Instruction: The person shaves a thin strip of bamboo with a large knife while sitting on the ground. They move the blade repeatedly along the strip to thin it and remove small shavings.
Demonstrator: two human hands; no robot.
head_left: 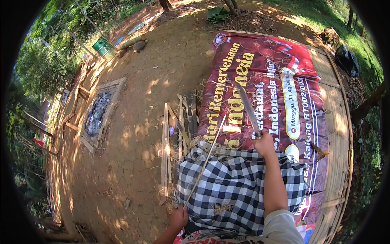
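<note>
My left hand (178, 216), low in the head view, is closed around the lower end of a thin bamboo strip (203, 167). The strip slants up and to the right across a black-and-white checked cloth (239, 187) spread over my lap. In my right hand (265, 144) is the handle of a machete (248, 106). Its long blade points away and slightly left, above a dark red printed banner (266, 65), apart from the strip. Curly shavings (222, 208) lie on the cloth and more are scattered over the banner.
Several split bamboo slats (165, 148) lie on the dirt left of the cloth. The banner covers a bamboo platform (340, 134). Farther left are a framed ash pit (97, 114) and a green metal drum (104, 49). A black plastic bag (347, 61) sits beyond the platform's right edge.
</note>
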